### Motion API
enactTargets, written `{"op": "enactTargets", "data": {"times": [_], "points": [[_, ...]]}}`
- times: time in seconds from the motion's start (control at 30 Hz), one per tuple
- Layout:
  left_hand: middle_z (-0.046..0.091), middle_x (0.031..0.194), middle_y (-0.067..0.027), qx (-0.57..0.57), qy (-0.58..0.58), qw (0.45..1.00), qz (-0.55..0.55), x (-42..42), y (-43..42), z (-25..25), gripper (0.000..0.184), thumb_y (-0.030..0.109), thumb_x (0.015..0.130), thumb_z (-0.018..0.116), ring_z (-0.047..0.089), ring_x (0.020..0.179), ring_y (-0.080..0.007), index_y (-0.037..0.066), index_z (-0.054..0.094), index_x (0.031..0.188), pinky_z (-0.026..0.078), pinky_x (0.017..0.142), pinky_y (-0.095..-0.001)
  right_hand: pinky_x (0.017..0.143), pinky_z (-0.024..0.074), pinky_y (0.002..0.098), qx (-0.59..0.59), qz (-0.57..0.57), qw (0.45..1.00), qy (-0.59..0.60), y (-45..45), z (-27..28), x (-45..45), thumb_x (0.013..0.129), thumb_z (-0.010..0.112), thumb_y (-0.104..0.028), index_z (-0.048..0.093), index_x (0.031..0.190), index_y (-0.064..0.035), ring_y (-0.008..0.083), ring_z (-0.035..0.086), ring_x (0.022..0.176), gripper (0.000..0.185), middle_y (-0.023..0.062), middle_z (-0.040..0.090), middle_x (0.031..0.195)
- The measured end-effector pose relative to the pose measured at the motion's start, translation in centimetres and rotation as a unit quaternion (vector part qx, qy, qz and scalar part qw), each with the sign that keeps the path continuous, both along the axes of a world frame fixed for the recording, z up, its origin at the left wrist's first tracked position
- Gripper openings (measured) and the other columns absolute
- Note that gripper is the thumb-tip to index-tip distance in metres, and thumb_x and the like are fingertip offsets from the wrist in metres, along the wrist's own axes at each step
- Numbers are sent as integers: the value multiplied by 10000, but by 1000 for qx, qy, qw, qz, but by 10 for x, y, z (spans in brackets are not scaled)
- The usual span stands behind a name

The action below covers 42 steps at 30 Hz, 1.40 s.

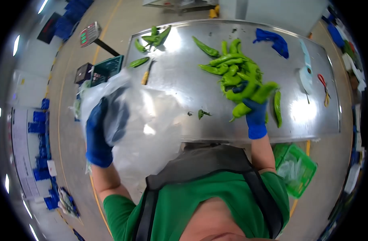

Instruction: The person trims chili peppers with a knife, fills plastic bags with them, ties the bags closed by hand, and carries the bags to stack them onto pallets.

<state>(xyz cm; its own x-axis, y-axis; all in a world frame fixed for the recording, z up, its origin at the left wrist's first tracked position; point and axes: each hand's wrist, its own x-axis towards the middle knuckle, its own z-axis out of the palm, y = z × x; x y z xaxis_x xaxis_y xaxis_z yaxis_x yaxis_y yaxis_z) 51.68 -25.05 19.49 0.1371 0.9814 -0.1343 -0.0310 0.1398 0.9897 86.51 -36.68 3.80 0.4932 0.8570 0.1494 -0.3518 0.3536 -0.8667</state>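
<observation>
My left hand [97, 136], in a blue glove, grips a large clear plastic bag [152, 116] off the table's left front edge. Its fingers show only partly through the film. My right hand [256, 120], also gloved in blue, is closed around several green peppers [264, 93] at the near side of a pepper pile [232, 69]; these are slightly blurred. One long pepper [277, 108] lies just right of that hand. Farther left are a few more peppers [152, 39] and a knife [146, 75] with a yellowish handle.
The metal table [168, 72] also bears a crumpled blue cloth or glove [274, 41], a pale blue tool [305, 76], red-handled scissors [325, 88] and stem scraps [203, 113]. A scale display [89, 35] and dark green crate [107, 69] stand left. A green basket [308, 170] sits below right.
</observation>
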Motion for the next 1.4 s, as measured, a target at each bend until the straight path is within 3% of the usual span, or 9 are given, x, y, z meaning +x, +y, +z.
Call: {"op": "enactTargets", "data": {"times": [0.13,0.4,0.53,0.67,1.03,1.13,1.2,1.27,1.4], "points": [[585,1068,-92,82,-78,991,-69,74,-12,30,311,159,868,512,584,936,-171,-7,539,1130,470,809,-279,835,468,409,317,292,902,24,38,57,-45,635,708,-70,579,991,-31,251,590,906,381,97,615,954],[592,848,10,106,258,956,-95,35,141,-81,258,185,857,549,491,680,-55,3,616,1027,405,619,-194,914,385,398,-148,72,696,-699,151,-76,-107,659,698,-246,357,1269,-6,298,453,1134,739,211,445,1230],[605,916,-162,358,538,763,28,12,159,-163,430,256,783,651,559,820,-242,-29,559,1092,435,736,-322,831,433,378,65,-44,888,-454,65,-108,-12,741,600,-120,598,998,-45,279,554,962,268,120,583,1051],[506,1152,-183,491,583,621,182,71,37,-118,711,271,663,756,426,1078,-333,0,429,1234,326,913,-421,1002,274,443,-449,-133,625,-624,-40,-150,87,525,797,-384,217,1355,-65,356,297,1233,1062,221,303,1330],[165,1382,-275,153,511,837,120,66,-37,-257,1221,357,499,823,191,1278,-399,-45,54,1359,215,1044,-411,845,447,332,-223,126,942,-216,-1,-115,49,550,699,-52,390,1228,-49,201,531,996,745,89,500,1166],[540,1086,-200,-88,404,906,90,29,-8,-322,572,154,687,691,528,969,-297,-50,464,1171,445,797,-364,915,408,328,-23,298,954,-2,77,-107,-23,610,725,-83,350,1285,-60,181,471,1093,773,71,453,1232],[599,959,-138,-34,-112,965,236,24,-15,-315,306,59,728,621,566,832,-235,-23,572,1018,469,704,-317,921,404,314,-40,360,930,70,131,-138,-73,664,712,-113,360,1281,-65,178,481,1081,713,73,467,1220],[534,1049,-126,77,-24,987,139,-3,-36,-325,339,98,800,562,521,927,-236,19,486,1121,419,820,-370,912,406,309,-106,490,826,258,163,-141,-98,724,661,-143,358,1284,-53,177,487,1077,643,90,493,1188],[450,1172,-121,201,259,943,54,-16,-56,-306,405,116,852,518,459,1062,-235,42,390,1229,367,951,-391,900,404,364,-178,234,779,-554,216,-156,-114,794,572,-243,436,1235,-36,297,507,1070,506,189,505,1181]]}}
